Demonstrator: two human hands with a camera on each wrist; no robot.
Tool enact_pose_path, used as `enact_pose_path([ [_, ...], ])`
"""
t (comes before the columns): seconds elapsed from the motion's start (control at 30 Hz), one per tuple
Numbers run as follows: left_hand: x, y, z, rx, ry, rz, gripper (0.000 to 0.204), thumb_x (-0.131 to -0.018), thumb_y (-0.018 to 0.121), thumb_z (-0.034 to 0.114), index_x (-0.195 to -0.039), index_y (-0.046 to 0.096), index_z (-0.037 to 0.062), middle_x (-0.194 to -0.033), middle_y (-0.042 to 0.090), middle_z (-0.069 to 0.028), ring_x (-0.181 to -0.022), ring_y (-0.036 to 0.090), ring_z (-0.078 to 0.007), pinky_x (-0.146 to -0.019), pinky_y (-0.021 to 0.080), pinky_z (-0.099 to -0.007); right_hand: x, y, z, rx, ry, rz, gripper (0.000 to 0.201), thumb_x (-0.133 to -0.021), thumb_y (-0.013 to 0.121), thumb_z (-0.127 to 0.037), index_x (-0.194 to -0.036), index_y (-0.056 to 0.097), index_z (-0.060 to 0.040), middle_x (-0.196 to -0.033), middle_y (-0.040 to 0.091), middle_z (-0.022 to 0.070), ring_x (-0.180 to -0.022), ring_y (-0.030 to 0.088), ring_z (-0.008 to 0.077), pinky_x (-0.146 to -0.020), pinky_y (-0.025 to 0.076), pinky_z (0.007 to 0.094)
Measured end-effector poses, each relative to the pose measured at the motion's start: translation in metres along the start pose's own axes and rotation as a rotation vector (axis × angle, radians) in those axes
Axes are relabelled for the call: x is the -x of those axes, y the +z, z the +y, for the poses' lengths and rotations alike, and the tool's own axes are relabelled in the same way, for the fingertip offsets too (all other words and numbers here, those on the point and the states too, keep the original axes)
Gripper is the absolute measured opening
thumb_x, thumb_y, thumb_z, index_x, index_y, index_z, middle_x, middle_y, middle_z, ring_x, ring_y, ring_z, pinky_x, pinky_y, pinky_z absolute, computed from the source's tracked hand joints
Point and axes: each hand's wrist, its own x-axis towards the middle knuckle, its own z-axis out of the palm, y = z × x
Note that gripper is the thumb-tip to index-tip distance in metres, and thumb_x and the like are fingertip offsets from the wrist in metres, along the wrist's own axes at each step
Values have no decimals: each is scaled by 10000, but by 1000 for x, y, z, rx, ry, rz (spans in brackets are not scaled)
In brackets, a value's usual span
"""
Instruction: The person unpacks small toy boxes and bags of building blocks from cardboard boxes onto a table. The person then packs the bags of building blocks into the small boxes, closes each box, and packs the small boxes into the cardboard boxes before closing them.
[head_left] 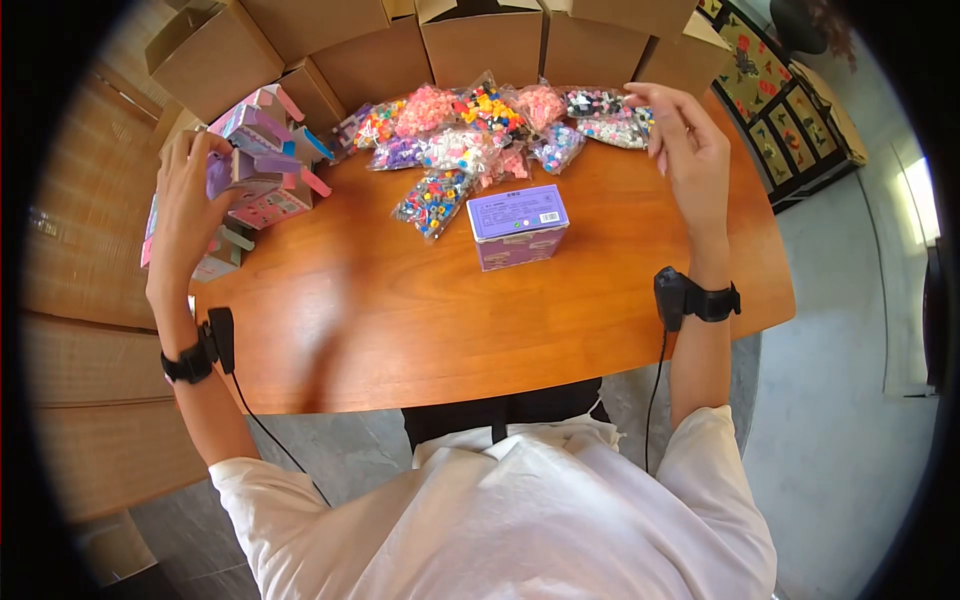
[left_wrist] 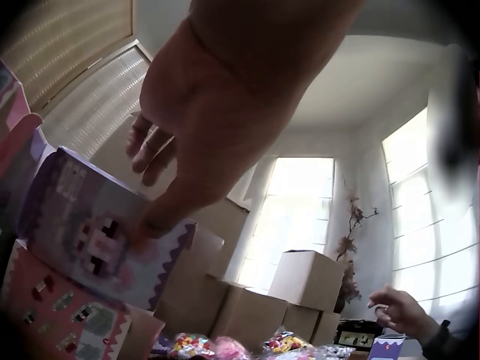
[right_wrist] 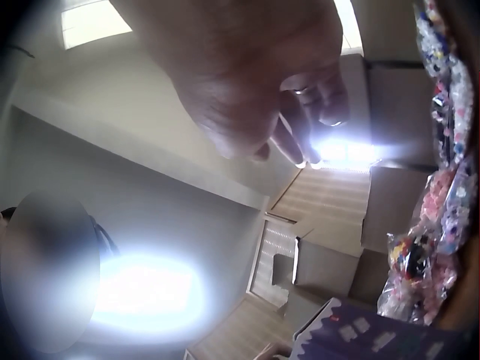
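Observation:
At the table's left end my left hand is at a stack of small printed boxes, and it pinches a purple box by its upper part. In the left wrist view the thumb lies against that box's face, which bears a pixel-like picture and a scalloped edge. My right hand is raised over the table's right side, fingers loosely bent and holding nothing. The nearest things to it are clear bags of small black, white and pastel pieces. A closed purple box stands upright mid-table between the hands.
Several clear bags of colourful small pieces lie piled along the back of the wooden table. One bag sits nearer, left of the standing box. Behind them rises a row of open cardboard cartons. A patterned black cabinet stands beyond the right edge.

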Motion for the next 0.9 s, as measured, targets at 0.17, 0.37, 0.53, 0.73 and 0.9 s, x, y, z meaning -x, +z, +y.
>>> enact_pose_path([
  [0.17, 39, -43, 74, 643, -288, 54, 546, -736, 866, 31, -1185, 557, 52, -1231, 601, -91, -1167, 614, -240, -910, 520, -391, -7, 0, 45, 426, -119, -234, 295, -974, 612, -64, -1260, 672, -20, -1123, 708, 82, -850, 646, 188, -738, 524, 302],
  [0.37, 98, 16, 168, 1061, 141, 333, 902, -685, 978, 116, -1333, 352, 103, -1213, 648, -196, -1084, 691, -326, -886, 605, -411, -1, 33, 78, 706, -479, -436, 479, -815, 625, 60, -1288, 638, -20, -1254, 629, 130, -1023, 664, 352, -882, 559, 445],
  [0.53, 98, 14, 206, 899, 280, 7, 385, -816, 867, 119, -1122, 634, 121, -1182, 665, -166, -943, 708, -294, -746, 601, -367, 5, 33, 64, 811, -310, -535, 451, -806, 718, -66, -1250, 643, -84, -1239, 599, 114, -989, 663, 355, -800, 556, 457],
  [0.73, 88, 11, 220, 793, 293, -223, 316, -832, 847, 145, -1129, 739, 130, -1048, 674, -109, -905, 717, -303, -749, 593, -375, 0, -11, 64, 544, -193, -321, 299, -914, 716, -229, -1147, 650, -55, -1071, 684, 143, -927, 697, 232, -702, 548, 387],
  [0.9, 91, 23, 215, 949, 218, -196, 359, -879, 808, 169, -1166, 601, 108, -1027, 624, -127, -723, 668, -290, -614, 553, -397, 38, -34, -8, -637, 119, -79, 332, -1046, 600, -246, -1233, 567, 26, -1017, 694, 165, -716, 691, 256, -496, 515, 316],
])
